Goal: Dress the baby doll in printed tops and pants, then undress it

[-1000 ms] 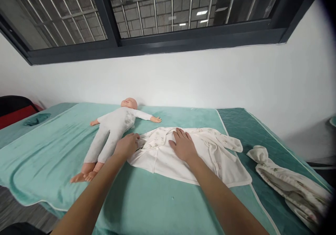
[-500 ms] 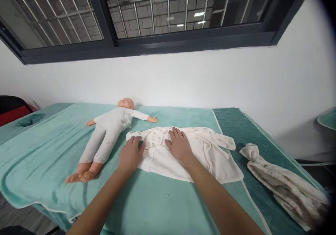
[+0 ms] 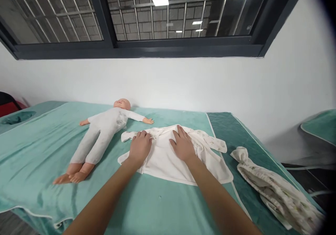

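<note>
On the green cover [image 3: 157,207], the white garment [image 3: 164,159] is topped by the spread right hand [image 3: 183,146], but could be rucked if tugged by the curled left hand [image 3: 141,146] — whether cloth is pinched cannot be told.

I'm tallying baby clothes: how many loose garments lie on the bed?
2 visible: the white shirt under the left hand and right hand, and the crumpled patterned garment to the shirt's right. Another could be hidden in the crumpled one's folds.
</note>
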{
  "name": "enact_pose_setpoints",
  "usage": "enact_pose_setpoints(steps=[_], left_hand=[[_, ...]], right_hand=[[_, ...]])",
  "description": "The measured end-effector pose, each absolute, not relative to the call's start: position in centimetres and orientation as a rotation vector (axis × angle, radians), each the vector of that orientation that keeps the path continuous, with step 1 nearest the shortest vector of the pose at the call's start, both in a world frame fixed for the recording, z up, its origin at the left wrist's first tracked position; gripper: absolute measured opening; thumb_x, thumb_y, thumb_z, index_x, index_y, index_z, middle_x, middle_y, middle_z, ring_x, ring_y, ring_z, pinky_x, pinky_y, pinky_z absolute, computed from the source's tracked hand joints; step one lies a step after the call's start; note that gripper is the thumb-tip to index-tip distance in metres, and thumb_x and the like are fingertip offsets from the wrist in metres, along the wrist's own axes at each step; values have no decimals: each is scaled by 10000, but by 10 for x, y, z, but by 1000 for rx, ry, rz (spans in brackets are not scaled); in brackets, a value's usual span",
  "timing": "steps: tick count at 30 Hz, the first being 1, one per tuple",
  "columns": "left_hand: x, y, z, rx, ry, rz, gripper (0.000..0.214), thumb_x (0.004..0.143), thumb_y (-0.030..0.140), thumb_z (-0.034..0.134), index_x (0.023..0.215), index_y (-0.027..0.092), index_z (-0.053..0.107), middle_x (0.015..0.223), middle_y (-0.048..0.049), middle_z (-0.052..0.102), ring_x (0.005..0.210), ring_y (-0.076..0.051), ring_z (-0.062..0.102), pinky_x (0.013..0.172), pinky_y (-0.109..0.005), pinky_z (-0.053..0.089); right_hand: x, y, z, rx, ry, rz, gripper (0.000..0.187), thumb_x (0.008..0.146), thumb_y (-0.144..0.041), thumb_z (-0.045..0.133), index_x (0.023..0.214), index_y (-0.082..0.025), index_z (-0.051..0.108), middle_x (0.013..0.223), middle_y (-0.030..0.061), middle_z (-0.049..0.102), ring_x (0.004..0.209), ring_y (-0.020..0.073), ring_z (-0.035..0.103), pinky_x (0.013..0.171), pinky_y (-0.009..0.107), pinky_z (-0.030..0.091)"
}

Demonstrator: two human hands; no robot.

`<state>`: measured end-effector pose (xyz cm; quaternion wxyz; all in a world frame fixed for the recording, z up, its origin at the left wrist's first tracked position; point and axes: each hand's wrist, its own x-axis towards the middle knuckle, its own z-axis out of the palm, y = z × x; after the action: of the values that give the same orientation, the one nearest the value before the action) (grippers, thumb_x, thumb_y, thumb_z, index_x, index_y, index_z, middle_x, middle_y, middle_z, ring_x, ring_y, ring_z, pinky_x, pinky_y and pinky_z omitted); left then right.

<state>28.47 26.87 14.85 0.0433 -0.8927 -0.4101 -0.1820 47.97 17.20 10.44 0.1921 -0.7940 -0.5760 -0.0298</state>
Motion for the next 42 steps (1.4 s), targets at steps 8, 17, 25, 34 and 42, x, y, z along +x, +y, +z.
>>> enact_pose_setpoints(steps=[8,17,25,34,42], left_hand=[[308,304,164,-2607,-1612,-927,266,973,296,330,1052,179,556,1043,-111,620,945,-265,593,724,-356,438],[334,243,129,-3025,-1082,-647,333,925,157,381,1197,195,570,1225,-107,615,1159,-230,553,990,-367,423],[354,275,127,-2931,-1315,-568,368,942,310,415,1237,156,573,1368,-151,566,1272,-311,490,1060,-491,352],[351,272,115,-2808,-1278,-540,570,977,445,279,1475,180,364,1505,-155,415,1366,-337,366,1099,-529,307],[352,267,115,-2722,-1257,-593,581,979,449,272,1510,216,306,1545,-122,357,1398,-316,330,1122,-486,305]], right_hand=[[482,180,99,-2355,-1538,20,662,964,-549,285,1499,-161,329,1605,95,191,1466,256,197,1158,423,210],[476,174,101,-2242,-1549,-34,584,972,-454,337,1443,-118,417,1548,125,337,1448,246,253,1168,393,203],[527,135,130,-1913,-1329,154,432,965,-404,342,1303,-225,541,1343,54,584,1209,176,548,1030,299,427],[602,84,120,-2698,-874,61,383,840,-466,521,1075,-200,666,1136,164,621,1071,373,550,835,485,447],[594,93,122,-2422,-614,-572,314,884,-255,449,1132,-193,630,1203,152,580,1116,336,507,827,424,420]])
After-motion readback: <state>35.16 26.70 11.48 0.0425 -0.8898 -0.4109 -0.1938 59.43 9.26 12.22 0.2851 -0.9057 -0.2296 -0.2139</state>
